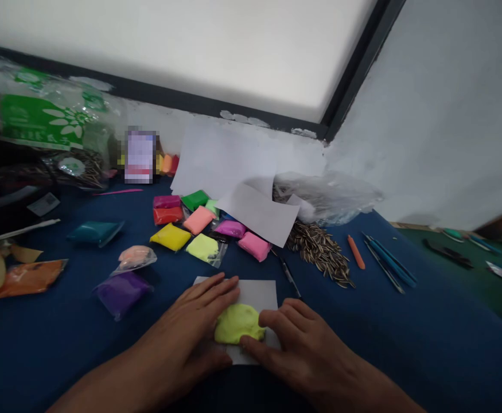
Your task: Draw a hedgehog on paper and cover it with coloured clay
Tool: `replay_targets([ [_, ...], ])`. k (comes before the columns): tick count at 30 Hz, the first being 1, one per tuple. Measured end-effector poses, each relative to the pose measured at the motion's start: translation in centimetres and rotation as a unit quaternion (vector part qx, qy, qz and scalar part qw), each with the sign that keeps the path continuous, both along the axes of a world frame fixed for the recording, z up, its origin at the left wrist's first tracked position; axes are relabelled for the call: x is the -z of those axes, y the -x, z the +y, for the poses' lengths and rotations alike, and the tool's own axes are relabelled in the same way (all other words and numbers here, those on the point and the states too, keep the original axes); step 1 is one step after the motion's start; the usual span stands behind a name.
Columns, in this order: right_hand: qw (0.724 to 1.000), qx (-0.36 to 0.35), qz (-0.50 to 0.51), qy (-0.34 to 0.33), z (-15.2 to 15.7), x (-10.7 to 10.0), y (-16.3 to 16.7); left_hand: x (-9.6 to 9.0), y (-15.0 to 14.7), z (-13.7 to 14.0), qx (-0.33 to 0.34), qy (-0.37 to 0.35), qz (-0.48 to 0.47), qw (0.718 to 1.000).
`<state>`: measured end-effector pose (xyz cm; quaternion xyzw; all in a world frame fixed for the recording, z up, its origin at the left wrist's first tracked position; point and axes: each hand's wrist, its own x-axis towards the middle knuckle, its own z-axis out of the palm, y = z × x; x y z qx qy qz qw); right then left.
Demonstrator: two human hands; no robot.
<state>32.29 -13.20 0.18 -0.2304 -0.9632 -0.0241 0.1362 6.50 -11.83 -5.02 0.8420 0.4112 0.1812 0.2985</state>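
A flattened lump of yellow-green modelling clay (238, 324) lies on a small sheet of white paper (261, 291) in front of me. My left hand (193, 321) rests along the clay's left side, its fingers stretched forward over the paper and its thumb spread toward me. On the other side, my right hand (304, 344) has its thumb and curled index finger closed on the clay's right edge. The other right fingers are folded. A black pen (290, 276) lies just beyond the right hand.
Beyond the paper lie several clay packets, including yellow (171, 237), pink (255, 245) and purple (124, 293). Sunflower seeds (322, 252) spill from a clear plastic bag (332, 195). An orange stick (356, 252) and blue tweezers (390, 261) lie right. White sheets (225, 160) lean on the wall.
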Motion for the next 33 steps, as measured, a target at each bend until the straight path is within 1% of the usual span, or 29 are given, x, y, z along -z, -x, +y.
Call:
replay_targets([
  [3, 1.000, 0.010, -0.009, 0.002, 0.0, -0.1, 0.0, 0.0, 0.0, 0.0, 0.002, 0.002, -0.002, 1.000],
  [9, 0.999, 0.027, -0.007, -0.021, -0.2, 0.0, 0.2, 0.3, 0.0, 0.0, 0.004, -0.006, 0.002, 1.000],
  [11, 0.999, 0.033, 0.002, -0.012, -0.3, 0.1, 0.2, 0.4, 0.0, 0.0, 0.003, -0.009, -0.003, 1.000],
  [14, 0.998, 0.047, 0.041, 0.017, -0.5, 0.1, 0.0, 0.5, 0.1, 0.0, 0.007, -0.011, -0.007, 1.000],
  [16, 0.997, 0.047, 0.054, 0.023, -0.6, 0.1, 0.0, 0.5, 0.1, 0.0, 0.010, -0.014, -0.007, 1.000],
  [24, 1.000, 0.022, -0.011, 0.014, -0.4, 0.1, 0.4, -0.1, -0.2, 0.1, 0.020, -0.022, 0.021, 0.999],
  [29, 0.999, 0.038, -0.003, 0.019, -0.6, 0.7, 0.5, 0.3, -0.1, 0.2, 0.030, -0.028, 0.040, 0.998],
  [33, 0.996, 0.066, 0.033, 0.058, -0.8, 1.7, 0.4, 0.4, -0.1, 0.2, 0.029, -0.026, 0.046, 0.998],
])
